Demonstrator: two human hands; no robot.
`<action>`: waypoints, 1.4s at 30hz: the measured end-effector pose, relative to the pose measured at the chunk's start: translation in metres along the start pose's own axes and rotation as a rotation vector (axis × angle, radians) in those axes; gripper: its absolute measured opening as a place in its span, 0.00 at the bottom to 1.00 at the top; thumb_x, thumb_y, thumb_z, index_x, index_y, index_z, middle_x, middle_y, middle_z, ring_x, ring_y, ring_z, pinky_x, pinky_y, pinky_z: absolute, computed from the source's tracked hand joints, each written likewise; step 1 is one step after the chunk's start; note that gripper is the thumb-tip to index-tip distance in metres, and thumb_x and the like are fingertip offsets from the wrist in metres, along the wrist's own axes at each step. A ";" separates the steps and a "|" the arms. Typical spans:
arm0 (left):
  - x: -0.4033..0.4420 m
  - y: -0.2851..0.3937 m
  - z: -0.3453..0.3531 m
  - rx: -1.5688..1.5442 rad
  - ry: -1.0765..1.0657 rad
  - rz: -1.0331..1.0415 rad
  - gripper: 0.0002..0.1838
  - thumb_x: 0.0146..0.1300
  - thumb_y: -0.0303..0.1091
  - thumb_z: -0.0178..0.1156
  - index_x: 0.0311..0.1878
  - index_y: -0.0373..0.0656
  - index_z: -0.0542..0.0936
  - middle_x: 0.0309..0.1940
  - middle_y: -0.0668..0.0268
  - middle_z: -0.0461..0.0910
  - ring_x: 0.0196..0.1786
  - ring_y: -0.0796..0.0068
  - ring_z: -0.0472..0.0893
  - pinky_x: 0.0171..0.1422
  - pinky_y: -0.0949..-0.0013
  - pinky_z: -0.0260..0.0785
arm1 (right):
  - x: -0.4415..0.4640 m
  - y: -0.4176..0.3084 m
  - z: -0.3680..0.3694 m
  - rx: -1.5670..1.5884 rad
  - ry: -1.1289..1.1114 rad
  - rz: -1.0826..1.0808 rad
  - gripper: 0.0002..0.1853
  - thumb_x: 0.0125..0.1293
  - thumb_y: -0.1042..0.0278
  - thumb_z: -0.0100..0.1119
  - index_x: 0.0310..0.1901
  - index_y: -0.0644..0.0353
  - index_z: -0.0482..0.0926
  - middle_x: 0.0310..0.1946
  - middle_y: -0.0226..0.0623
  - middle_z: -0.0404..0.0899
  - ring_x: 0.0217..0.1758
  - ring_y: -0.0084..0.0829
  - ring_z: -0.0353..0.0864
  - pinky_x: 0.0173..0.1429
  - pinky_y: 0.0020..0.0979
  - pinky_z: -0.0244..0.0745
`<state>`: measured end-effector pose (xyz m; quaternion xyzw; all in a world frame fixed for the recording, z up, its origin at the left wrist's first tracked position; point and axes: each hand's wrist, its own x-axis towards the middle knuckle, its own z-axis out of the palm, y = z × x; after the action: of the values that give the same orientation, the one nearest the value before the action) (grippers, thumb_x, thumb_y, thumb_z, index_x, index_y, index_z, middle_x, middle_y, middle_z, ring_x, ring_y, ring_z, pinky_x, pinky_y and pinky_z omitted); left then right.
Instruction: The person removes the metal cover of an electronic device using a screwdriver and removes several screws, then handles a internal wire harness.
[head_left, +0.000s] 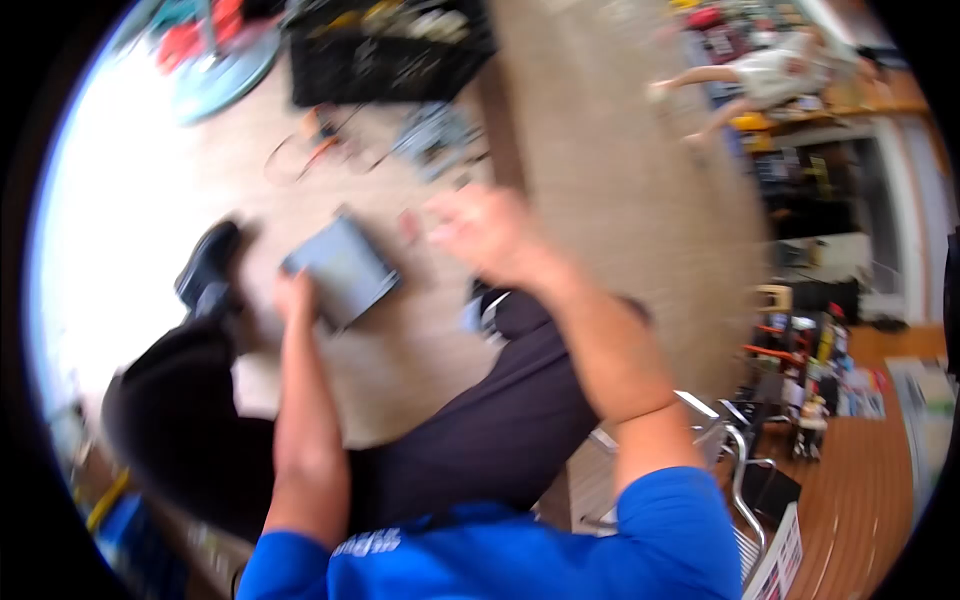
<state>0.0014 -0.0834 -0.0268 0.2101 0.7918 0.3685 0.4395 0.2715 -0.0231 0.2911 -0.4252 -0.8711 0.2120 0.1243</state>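
Low over the floor, my left hand (293, 293) is closed on the near-left edge of a flat grey box-like case (345, 268). The case lies tilted between my feet, and its exact kind is too blurred to make out. To its right, my right hand (482, 232) is raised and apart from the case. Motion smears its fingers, so whether they hold anything is unclear. A small reddish thing (409, 226) lies on the floor between the case and my right hand.
Ahead stands a black crate (385, 65) with yellowish items inside. Near it lie a tangle of grey-blue pieces (437, 138) and an orange-and-black tool with a cord (322, 128). A round stand base (228, 80) is at upper left. Another person (780, 78) is at upper right, beside cluttered shelves.
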 end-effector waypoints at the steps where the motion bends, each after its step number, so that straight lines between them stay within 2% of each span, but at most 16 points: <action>1: 0.015 0.043 0.025 0.494 0.064 0.114 0.33 0.58 0.44 0.61 0.66 0.40 0.69 0.55 0.45 0.78 0.58 0.47 0.77 0.64 0.54 0.69 | 0.011 0.011 -0.026 0.011 0.024 0.033 0.14 0.62 0.67 0.61 0.48 0.63 0.80 0.38 0.48 0.82 0.40 0.44 0.83 0.45 0.38 0.77; 2: 0.032 0.023 0.021 0.510 0.040 0.050 0.31 0.58 0.43 0.60 0.63 0.39 0.70 0.54 0.46 0.79 0.58 0.48 0.78 0.65 0.54 0.68 | 0.015 0.005 -0.024 -0.024 -0.033 0.075 0.16 0.64 0.59 0.59 0.48 0.61 0.80 0.39 0.48 0.81 0.44 0.48 0.81 0.47 0.40 0.76; 5: 0.007 0.057 0.015 0.286 -0.132 -0.085 0.30 0.57 0.40 0.64 0.63 0.45 0.69 0.51 0.53 0.80 0.50 0.56 0.82 0.42 0.55 0.81 | 0.012 0.007 -0.030 -0.021 0.003 -0.022 0.16 0.65 0.61 0.60 0.48 0.63 0.79 0.38 0.49 0.81 0.42 0.50 0.79 0.46 0.41 0.74; 7: 0.000 0.060 0.013 0.222 -0.168 -0.116 0.31 0.58 0.36 0.65 0.65 0.50 0.66 0.49 0.56 0.81 0.46 0.59 0.84 0.30 0.56 0.82 | 0.013 0.008 -0.030 -0.003 -0.020 0.004 0.16 0.65 0.60 0.60 0.48 0.63 0.79 0.37 0.49 0.80 0.41 0.50 0.79 0.46 0.41 0.74; 8: -0.005 0.060 0.012 0.222 -0.171 -0.106 0.31 0.60 0.32 0.63 0.66 0.53 0.63 0.48 0.56 0.81 0.45 0.59 0.84 0.29 0.53 0.83 | 0.013 0.008 -0.029 0.010 -0.017 0.006 0.16 0.65 0.60 0.60 0.48 0.63 0.79 0.37 0.49 0.80 0.41 0.50 0.79 0.46 0.41 0.74; 11: 0.008 0.044 0.015 0.197 -0.196 -0.133 0.31 0.60 0.30 0.64 0.66 0.53 0.64 0.49 0.55 0.80 0.45 0.59 0.83 0.28 0.55 0.82 | 0.014 0.011 -0.029 0.037 -0.039 0.013 0.16 0.65 0.60 0.60 0.48 0.64 0.78 0.36 0.49 0.81 0.41 0.49 0.80 0.46 0.41 0.74; 13: 0.008 0.040 0.014 0.209 -0.189 -0.125 0.32 0.60 0.30 0.65 0.66 0.50 0.64 0.47 0.55 0.81 0.43 0.59 0.84 0.27 0.57 0.82 | 0.014 0.012 -0.031 0.032 -0.063 0.008 0.16 0.65 0.68 0.61 0.51 0.67 0.77 0.35 0.45 0.79 0.35 0.37 0.80 0.41 0.33 0.74; 17: 0.020 0.017 0.020 0.178 -0.080 -0.175 0.26 0.60 0.32 0.67 0.60 0.41 0.70 0.43 0.56 0.82 0.38 0.61 0.84 0.29 0.60 0.83 | 0.013 0.012 -0.031 0.039 -0.076 0.006 0.16 0.65 0.69 0.62 0.52 0.68 0.77 0.35 0.45 0.79 0.35 0.36 0.80 0.41 0.33 0.74; 19: 0.017 0.021 0.018 0.143 -0.055 -0.209 0.23 0.60 0.33 0.67 0.57 0.39 0.73 0.41 0.56 0.82 0.36 0.62 0.84 0.29 0.61 0.83 | 0.012 0.012 -0.030 0.035 -0.067 0.027 0.17 0.65 0.59 0.60 0.48 0.65 0.79 0.38 0.50 0.81 0.42 0.50 0.80 0.46 0.41 0.74; 22: 0.016 0.021 0.020 0.158 -0.043 -0.172 0.19 0.61 0.34 0.67 0.50 0.35 0.75 0.39 0.54 0.82 0.36 0.64 0.84 0.28 0.62 0.82 | 0.011 0.015 -0.028 0.018 -0.079 0.045 0.17 0.66 0.59 0.59 0.48 0.65 0.78 0.38 0.51 0.81 0.42 0.51 0.80 0.47 0.42 0.74; 25: 0.013 0.024 0.021 0.107 -0.050 -0.196 0.19 0.61 0.34 0.66 0.50 0.34 0.75 0.38 0.54 0.82 0.32 0.63 0.85 0.27 0.63 0.81 | 0.010 0.015 -0.028 0.025 -0.078 0.024 0.17 0.66 0.59 0.59 0.48 0.66 0.78 0.38 0.51 0.81 0.42 0.51 0.80 0.47 0.43 0.74; 32: 0.008 0.028 0.026 0.058 -0.024 -0.209 0.19 0.62 0.34 0.65 0.51 0.35 0.72 0.36 0.54 0.82 0.25 0.62 0.84 0.26 0.65 0.80 | 0.010 0.013 -0.031 0.016 -0.103 0.015 0.17 0.66 0.60 0.59 0.48 0.66 0.78 0.38 0.52 0.81 0.42 0.51 0.79 0.48 0.43 0.74; 35: 0.004 0.035 0.022 0.055 -0.050 -0.200 0.18 0.63 0.33 0.64 0.51 0.35 0.71 0.36 0.56 0.82 0.28 0.64 0.85 0.26 0.64 0.80 | 0.010 0.013 -0.031 0.021 -0.113 0.002 0.17 0.65 0.61 0.59 0.48 0.67 0.78 0.38 0.52 0.80 0.43 0.51 0.79 0.48 0.43 0.74; 37: 0.010 0.026 0.021 -0.133 -0.082 -0.192 0.15 0.65 0.32 0.62 0.50 0.39 0.70 0.36 0.59 0.81 0.32 0.65 0.84 0.28 0.63 0.79 | 0.010 0.015 -0.030 0.011 -0.110 -0.013 0.17 0.65 0.62 0.60 0.47 0.67 0.78 0.37 0.52 0.80 0.42 0.51 0.79 0.48 0.42 0.74; 40: 0.020 0.019 0.013 -0.093 -0.141 -0.208 0.12 0.67 0.31 0.60 0.49 0.45 0.70 0.36 0.61 0.80 0.34 0.67 0.81 0.32 0.60 0.76 | 0.008 0.015 -0.029 0.019 -0.106 -0.009 0.17 0.65 0.62 0.60 0.47 0.67 0.78 0.37 0.51 0.80 0.42 0.51 0.79 0.48 0.42 0.74; 42: 0.018 0.019 0.013 -0.122 -0.151 -0.222 0.12 0.67 0.31 0.60 0.49 0.44 0.70 0.36 0.61 0.80 0.34 0.67 0.81 0.32 0.59 0.77 | 0.007 0.015 -0.028 0.024 -0.104 -0.010 0.17 0.65 0.62 0.60 0.47 0.67 0.78 0.37 0.51 0.80 0.42 0.51 0.79 0.48 0.42 0.74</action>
<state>0.0028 -0.0540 -0.0264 0.1213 0.7510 0.3482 0.5478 0.2889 -0.0015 0.3087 -0.4079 -0.8758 0.2437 0.0852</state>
